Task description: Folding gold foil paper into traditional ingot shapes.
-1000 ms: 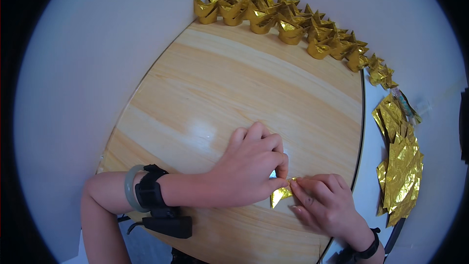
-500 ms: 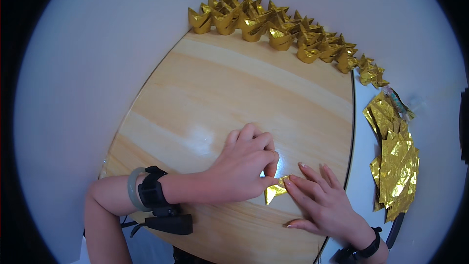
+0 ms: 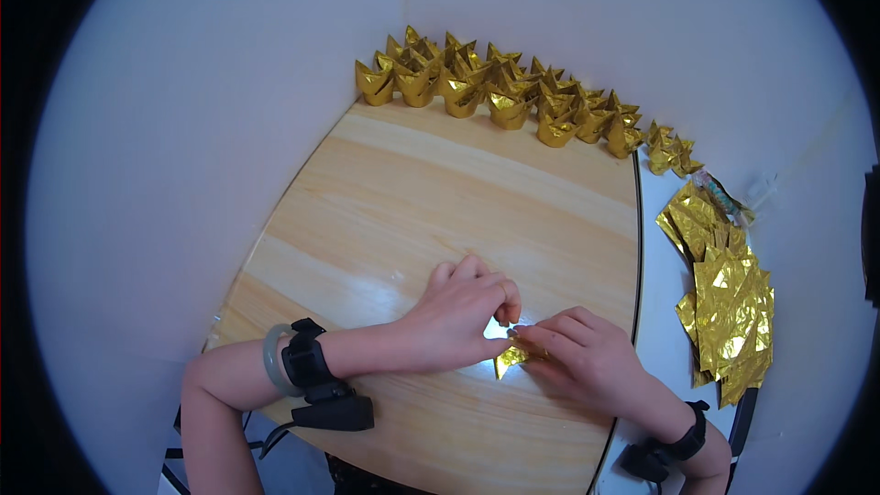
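A: What've we got in our hands rn?

B: Small gold foil piece (image 3: pixel 510 359), lying on the wooden table (image 3: pixel 440 192) near its front edge, btwn both hands. Our left hand (image 3: pixel 458 316) is curled over it from the left, fingertips bent down & pinching the piece's top-left edge. Right hand (image 3: pixel 577 357) lies flat-ish on the table just beside it, fingers together, tips pressing on the piece's right side. Most of the piece is hidden under the fingers; only a lower corner shows.

A: Wrists?

B: Left has a pale green bangle (image 3: pixel 273 359) + black strap w/ a device (image 3: pixel 316 383). Right has a black band (image 3: pixel 686 445).

A: And the rest of the table?

B: Row of folded gold ingots (image 3: pixel 500 96) along the far edge, packed touching each other, running from far left round to the right. A few more (image 3: pixel 671 151) sit just off the table's right end on the white surface (image 3: pixel 655 312). Stack of flat gold foil sheets (image 3: pixel 729 298) on that white surface to our right, well apart from the hands. Sth small & wrapped at the stack's far end, can't tell what.
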Available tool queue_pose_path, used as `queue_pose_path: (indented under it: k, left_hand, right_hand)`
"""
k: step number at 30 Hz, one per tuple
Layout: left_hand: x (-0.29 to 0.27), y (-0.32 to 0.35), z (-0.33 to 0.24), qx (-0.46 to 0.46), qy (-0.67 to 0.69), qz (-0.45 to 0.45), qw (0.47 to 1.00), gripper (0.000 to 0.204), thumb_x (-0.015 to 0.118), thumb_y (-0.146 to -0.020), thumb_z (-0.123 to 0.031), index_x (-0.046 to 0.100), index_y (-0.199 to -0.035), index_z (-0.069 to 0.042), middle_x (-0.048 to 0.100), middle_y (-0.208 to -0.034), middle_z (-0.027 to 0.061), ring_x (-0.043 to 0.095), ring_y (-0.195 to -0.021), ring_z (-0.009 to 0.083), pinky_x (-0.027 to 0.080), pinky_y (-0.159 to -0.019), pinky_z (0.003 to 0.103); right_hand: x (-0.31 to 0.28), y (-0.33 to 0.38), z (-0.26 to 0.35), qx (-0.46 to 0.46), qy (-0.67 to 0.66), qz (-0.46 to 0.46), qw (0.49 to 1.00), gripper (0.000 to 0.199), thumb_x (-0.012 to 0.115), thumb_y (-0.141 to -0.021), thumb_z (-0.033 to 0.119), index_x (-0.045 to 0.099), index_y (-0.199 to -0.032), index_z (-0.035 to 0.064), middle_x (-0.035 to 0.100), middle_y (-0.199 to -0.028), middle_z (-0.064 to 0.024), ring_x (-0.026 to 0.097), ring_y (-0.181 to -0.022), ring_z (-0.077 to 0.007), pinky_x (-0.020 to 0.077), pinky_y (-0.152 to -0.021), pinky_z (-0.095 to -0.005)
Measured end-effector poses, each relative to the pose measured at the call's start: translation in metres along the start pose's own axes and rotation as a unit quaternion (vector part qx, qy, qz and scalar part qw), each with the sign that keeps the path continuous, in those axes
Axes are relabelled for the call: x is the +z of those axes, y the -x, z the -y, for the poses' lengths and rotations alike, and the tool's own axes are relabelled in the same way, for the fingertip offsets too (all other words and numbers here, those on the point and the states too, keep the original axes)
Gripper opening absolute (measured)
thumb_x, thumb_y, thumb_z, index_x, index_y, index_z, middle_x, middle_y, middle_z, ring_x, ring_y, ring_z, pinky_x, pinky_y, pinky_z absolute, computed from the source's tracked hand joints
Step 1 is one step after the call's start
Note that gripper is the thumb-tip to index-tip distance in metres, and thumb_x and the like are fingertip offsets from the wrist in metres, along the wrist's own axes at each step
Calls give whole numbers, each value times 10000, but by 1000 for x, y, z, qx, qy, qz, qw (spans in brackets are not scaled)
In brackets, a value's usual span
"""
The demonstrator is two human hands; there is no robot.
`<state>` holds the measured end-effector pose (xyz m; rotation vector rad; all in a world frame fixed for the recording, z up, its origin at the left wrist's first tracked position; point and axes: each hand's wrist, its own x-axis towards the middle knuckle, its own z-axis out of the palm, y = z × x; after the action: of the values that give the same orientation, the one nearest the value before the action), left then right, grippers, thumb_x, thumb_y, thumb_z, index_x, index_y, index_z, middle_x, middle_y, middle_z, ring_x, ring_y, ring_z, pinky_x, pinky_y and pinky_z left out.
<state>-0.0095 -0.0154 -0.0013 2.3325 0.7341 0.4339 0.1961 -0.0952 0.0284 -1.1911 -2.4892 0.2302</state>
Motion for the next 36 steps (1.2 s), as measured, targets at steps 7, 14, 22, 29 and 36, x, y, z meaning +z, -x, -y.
queue_pose_path:
  k: [7,14,22,29,36]
  left_hand:
    - [7,9,-9,42,-86,-25,995,334,749,-723,-326,568,-908,-115,556,-944,43,451,-1017,254,313,-876,383]
    - [6,8,-10,42,-99,-30,994,288,721,-694,-299,587,-866,-110,548,-942,55,454,-994,267,329,-849,393]
    - [5,6,-10,37,-77,-25,996,236,704,-702,-268,594,-833,-105,556,-911,51,466,-960,261,349,-834,378]
    - [4,6,-8,49,-68,-28,996,184,678,-745,-234,596,-830,-93,552,-904,60,468,-933,277,399,-825,375]
    - [2,6,-9,50,-59,-24,997,182,681,-739,-220,588,-823,-88,544,-895,68,466,-924,283,405,-827,373]
  right_hand:
    - [6,4,-9,41,-51,-16,998,319,729,-773,126,645,-1078,83,629,-846,-23,604,-818,-211,514,-673,-310]
    - [11,7,-13,24,-59,-63,996,292,725,-776,87,655,-1060,87,627,-788,-33,629,-756,-213,516,-625,-307]
    - [12,8,-13,-1,-56,-112,992,258,702,-734,32,675,-983,92,651,-811,-18,643,-730,-190,516,-571,-285]
    - [12,7,-13,-49,4,-106,993,248,709,-684,39,686,-917,121,655,-828,23,636,-739,-147,509,-562,-257]
    - [10,7,-10,-39,9,-64,997,212,736,-704,74,686,-903,125,643,-861,40,618,-767,-146,511,-588,-266]
